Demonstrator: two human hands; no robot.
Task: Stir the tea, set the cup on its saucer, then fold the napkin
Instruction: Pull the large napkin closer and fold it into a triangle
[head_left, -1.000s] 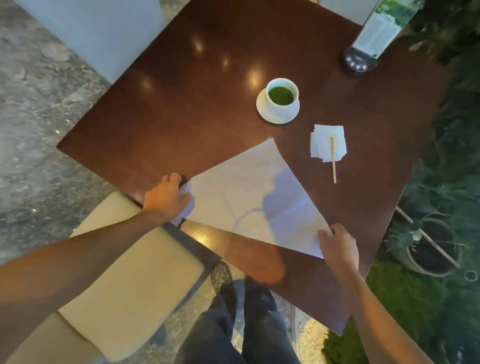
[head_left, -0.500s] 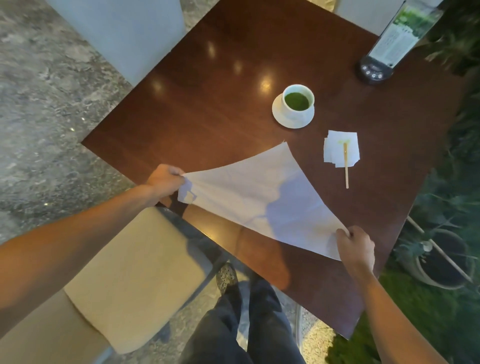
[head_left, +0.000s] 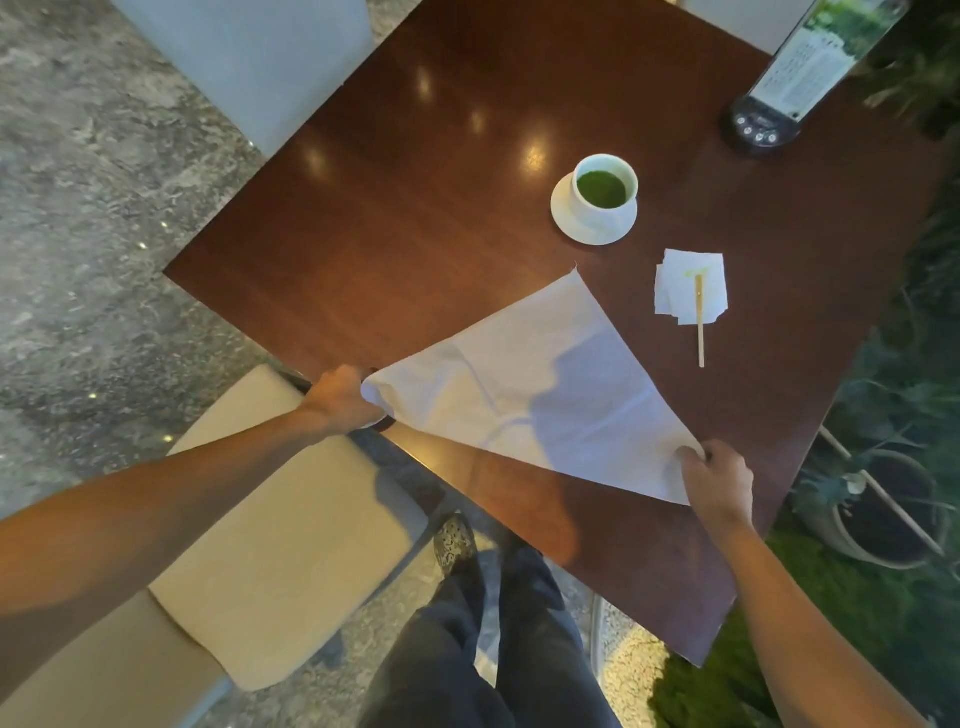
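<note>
Cup (head_left: 605, 192) of green tea already seated on its saucer (head_left: 566, 221), far side of the dark tabletop (head_left: 415, 208). Stirring stick (head_left: 700, 327) laid aside on a small paper square (head_left: 680, 291); stirring judged done. White napkin (head_left: 519, 374) folded into a triangle on the near edge. Left hand (head_left: 340, 397) pinching one corner, right hand (head_left: 719, 480) pinching the other. Further folds probably left.

Dim, soft light is falling from overhead, glinting in several bright spots on the glossy table (head_left: 441, 208). A shadow is crossing the napkin (head_left: 530, 384). Wide-angle distortion is bending the edges.
</note>
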